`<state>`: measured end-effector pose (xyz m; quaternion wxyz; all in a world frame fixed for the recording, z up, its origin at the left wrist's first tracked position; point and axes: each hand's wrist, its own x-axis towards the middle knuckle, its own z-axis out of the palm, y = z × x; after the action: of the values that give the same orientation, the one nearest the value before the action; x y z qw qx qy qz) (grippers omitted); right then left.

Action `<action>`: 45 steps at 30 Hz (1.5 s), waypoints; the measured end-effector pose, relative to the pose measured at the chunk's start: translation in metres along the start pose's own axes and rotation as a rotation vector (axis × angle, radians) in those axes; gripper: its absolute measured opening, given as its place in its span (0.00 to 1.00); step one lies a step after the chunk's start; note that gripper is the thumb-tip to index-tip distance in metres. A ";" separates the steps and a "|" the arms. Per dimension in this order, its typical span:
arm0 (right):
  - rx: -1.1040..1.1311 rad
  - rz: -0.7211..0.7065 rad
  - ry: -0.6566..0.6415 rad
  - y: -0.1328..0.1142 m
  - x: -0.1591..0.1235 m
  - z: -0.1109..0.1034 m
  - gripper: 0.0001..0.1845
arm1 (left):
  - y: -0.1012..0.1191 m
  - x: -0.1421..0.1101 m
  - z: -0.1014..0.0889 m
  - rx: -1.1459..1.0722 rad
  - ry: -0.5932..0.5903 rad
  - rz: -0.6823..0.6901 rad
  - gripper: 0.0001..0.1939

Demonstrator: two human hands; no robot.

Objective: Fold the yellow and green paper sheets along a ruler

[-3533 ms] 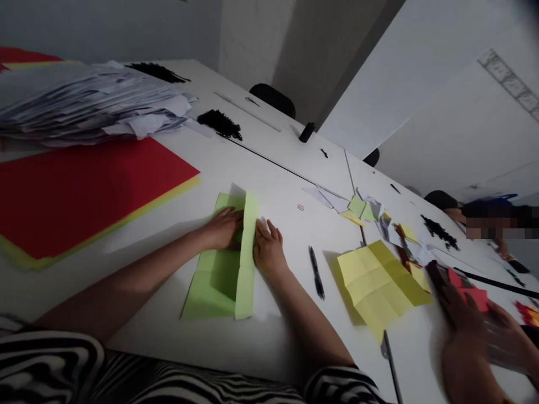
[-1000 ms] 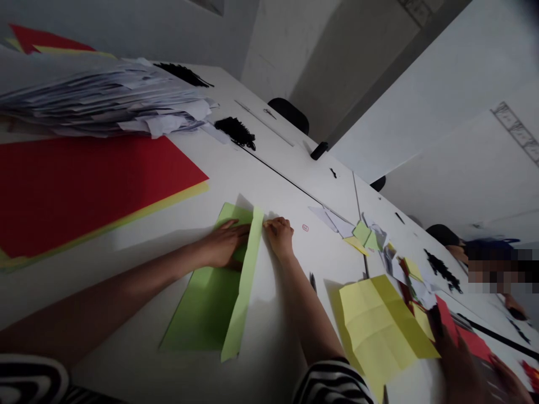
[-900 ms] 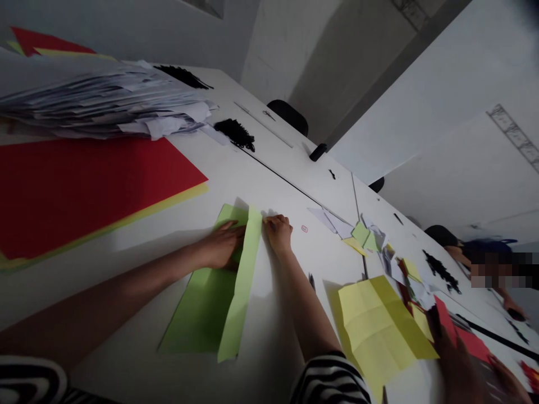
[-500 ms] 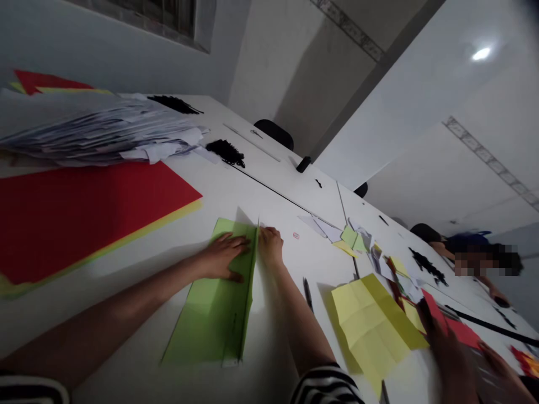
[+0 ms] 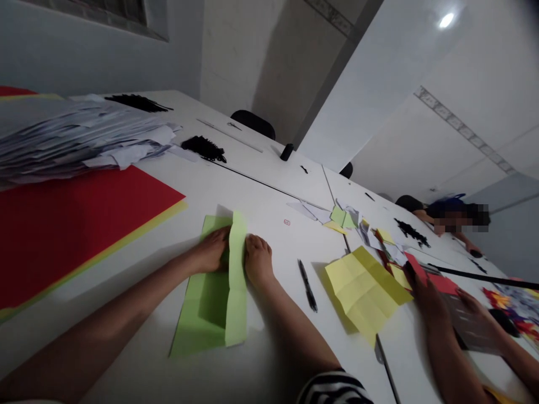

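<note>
A sheet of light green paper (image 5: pixel 202 314) lies in front of me, with creases across it and its right side standing up as a long folded flap. My left hand (image 5: pixel 213 249) is on the sheet, its fingertips tucked behind the flap and partly hidden. On the flap's other side my right hand (image 5: pixel 259 259) presses against it with curled fingers, so the flap is held between the two hands. To the right of my right forearm lies a black pen (image 5: pixel 307 286) on the white table (image 5: pixel 278 325).
Large red sheets (image 5: pixel 84 219) over yellow ones and a thick stack of white papers (image 5: pixel 80 134) are on the left. A creased yellow paper (image 5: pixel 362 286) and paper scraps (image 5: pixel 349 216) lie right. Another person's hands (image 5: pixel 433 303) hold red paper (image 5: pixel 442 283).
The green flap, seen edge-on before, now leans to the right and shows its face. My left hand's spread fingers have moved in behind it. The view has shifted slightly.
</note>
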<state>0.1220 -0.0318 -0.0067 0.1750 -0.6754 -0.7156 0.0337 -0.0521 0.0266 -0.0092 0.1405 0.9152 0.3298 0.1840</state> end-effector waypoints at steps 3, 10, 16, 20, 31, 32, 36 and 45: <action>-0.087 -0.009 -0.063 -0.005 0.005 -0.006 0.23 | 0.004 0.001 -0.006 0.043 -0.035 -0.015 0.37; -0.250 0.004 -0.163 -0.015 0.029 -0.014 0.21 | 0.008 0.001 -0.010 0.098 -0.090 -0.036 0.35; -0.272 0.031 -0.178 -0.016 0.058 -0.016 0.19 | 0.008 0.000 -0.008 0.087 -0.099 -0.069 0.36; -0.265 0.040 -0.184 -0.014 0.073 -0.018 0.21 | 0.010 0.000 -0.010 0.105 -0.113 -0.080 0.33; -0.164 -0.065 -0.163 0.005 0.014 -0.023 0.20 | 0.003 0.000 -0.003 0.119 -0.095 -0.068 0.33; -0.158 -0.072 -0.161 0.005 0.008 -0.022 0.19 | 0.003 0.001 -0.003 0.123 -0.102 -0.066 0.33; -0.148 -0.084 -0.153 0.006 -0.015 -0.024 0.18 | 0.003 0.003 -0.004 0.135 -0.110 -0.062 0.33; -0.100 -0.119 -0.102 0.006 -0.075 -0.027 0.17 | 0.021 0.003 -0.019 0.104 -0.099 -0.032 0.31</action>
<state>0.1376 -0.1101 0.0018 0.1061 -0.6371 -0.7631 0.0220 -0.0469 0.0156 0.0167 0.1117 0.9239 0.3461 0.1191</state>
